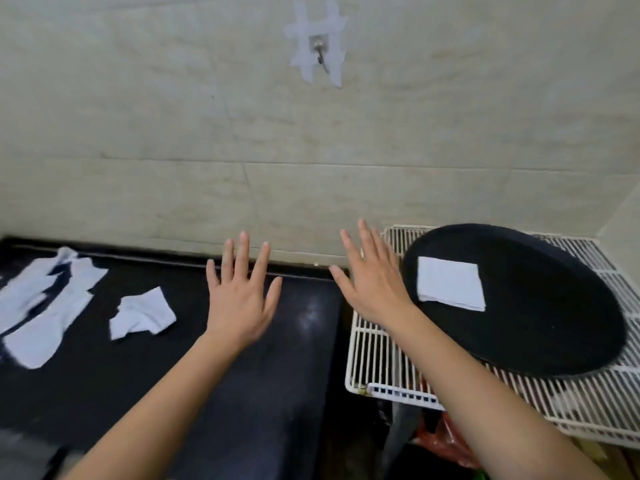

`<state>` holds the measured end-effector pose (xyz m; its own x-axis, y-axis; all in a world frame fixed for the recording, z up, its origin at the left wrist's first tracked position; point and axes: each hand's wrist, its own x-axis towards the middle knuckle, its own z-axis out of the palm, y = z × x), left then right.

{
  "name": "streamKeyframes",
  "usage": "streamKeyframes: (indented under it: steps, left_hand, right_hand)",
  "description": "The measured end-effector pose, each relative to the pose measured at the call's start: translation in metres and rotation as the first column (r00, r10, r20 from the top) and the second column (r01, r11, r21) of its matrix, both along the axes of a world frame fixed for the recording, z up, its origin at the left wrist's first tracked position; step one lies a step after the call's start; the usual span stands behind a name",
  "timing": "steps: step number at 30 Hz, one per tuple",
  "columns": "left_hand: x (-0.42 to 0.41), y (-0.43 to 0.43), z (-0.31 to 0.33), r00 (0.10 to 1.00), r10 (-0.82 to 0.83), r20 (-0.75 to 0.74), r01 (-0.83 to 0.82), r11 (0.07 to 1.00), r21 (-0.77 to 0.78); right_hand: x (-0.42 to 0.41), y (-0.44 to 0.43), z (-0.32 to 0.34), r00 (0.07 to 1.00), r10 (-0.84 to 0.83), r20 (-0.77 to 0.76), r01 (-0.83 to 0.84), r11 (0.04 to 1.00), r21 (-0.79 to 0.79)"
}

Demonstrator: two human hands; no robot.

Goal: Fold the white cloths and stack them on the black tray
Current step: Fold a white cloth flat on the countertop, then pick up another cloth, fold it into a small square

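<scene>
Hovering palm-down above the dark bench (277, 375): left hand (239, 299), fingers straight and fanned apart, gripping nothing. Same for right hand (374, 289), fully spread and empty, over the bench's right edge and the left side of a white wire rack (377, 362), just beside the black tray (554, 341). Cannot tell whether touching the tray rim. Tray resting on the rack, far right. On the tray's left part, one folded white cloth (450, 284), flat and square, near the right hand but apart from it. Lying unfolded on the bench: small crumpled cloth (142, 313) near the left hand, not touching; further left, loose pile of white cloths (45, 306), blurred, spread out to the frame edge. Behind everything, pale tiled wall (138, 133) with a metal hook (318, 51) under strips of tape. Below the rack, something red (446, 441), too unclear to name.
</scene>
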<state>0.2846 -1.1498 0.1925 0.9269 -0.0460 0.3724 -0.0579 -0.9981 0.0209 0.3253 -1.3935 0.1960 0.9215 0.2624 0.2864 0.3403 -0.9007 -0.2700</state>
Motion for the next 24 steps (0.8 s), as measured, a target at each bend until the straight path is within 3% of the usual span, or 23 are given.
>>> streamKeyframes:
  steps: [11,18,24]
  left_hand:
    - [-0.120,0.243,-0.011,0.927,0.367,-0.073,-0.367,0.930,0.020]
    - [-0.185,0.393,-0.013,0.905,0.412,-0.105,-0.412,0.911,0.028]
    - [-0.211,0.472,-0.042,0.880,0.428,-0.207,-0.436,0.900,0.010]
  right_hand:
    - [-0.040,0.254,-0.006,0.949,0.314,0.032,-0.308,0.942,-0.131]
    - [-0.079,0.411,-0.031,0.926,0.371,-0.077,-0.378,0.915,-0.143]
    - [-0.102,0.484,-0.064,0.907,0.361,-0.216,-0.397,0.905,-0.152]
